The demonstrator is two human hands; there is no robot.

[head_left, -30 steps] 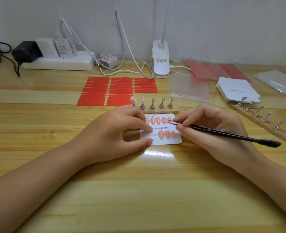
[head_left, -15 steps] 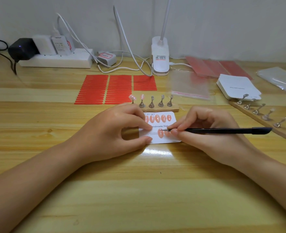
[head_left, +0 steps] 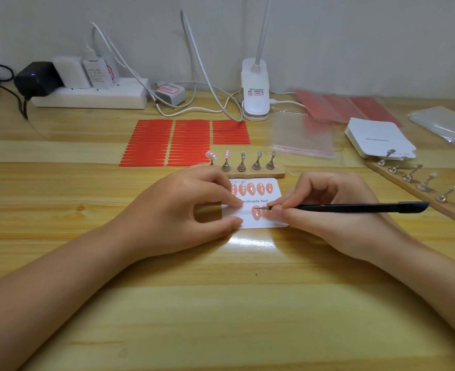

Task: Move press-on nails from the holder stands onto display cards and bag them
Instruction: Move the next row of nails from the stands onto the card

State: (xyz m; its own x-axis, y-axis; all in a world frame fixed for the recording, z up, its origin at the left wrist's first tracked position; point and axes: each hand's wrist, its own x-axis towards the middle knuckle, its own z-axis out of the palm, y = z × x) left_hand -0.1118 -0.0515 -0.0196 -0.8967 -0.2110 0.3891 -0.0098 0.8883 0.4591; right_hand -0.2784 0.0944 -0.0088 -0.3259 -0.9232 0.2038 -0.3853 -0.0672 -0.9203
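Observation:
A white display card (head_left: 274, 195) printed "Handmade Nail" lies on the wooden desk, with a full top row of peach nails and two more in its lower row (head_left: 255, 212). My left hand (head_left: 191, 207) pinches the card's left edge between finger and thumb. My right hand (head_left: 325, 207) grips black tweezers (head_left: 354, 207), whose tip touches a lower-row nail. Just behind the card stands a wooden holder bar (head_left: 255, 174); two of its metal stands carry pink nails (head_left: 211, 156), three are bare.
A second holder bar (head_left: 413, 192) with bare stands lies at the right beside a stack of blank cards (head_left: 379, 137). Clear bags (head_left: 301, 137), red adhesive strips (head_left: 167, 141), a clip lamp (head_left: 255, 89), a power strip (head_left: 92, 96) and cables fill the back.
The tweezers swung from the card's top row down to the lower row and now lie level. My left hand has kept its hold on the card.

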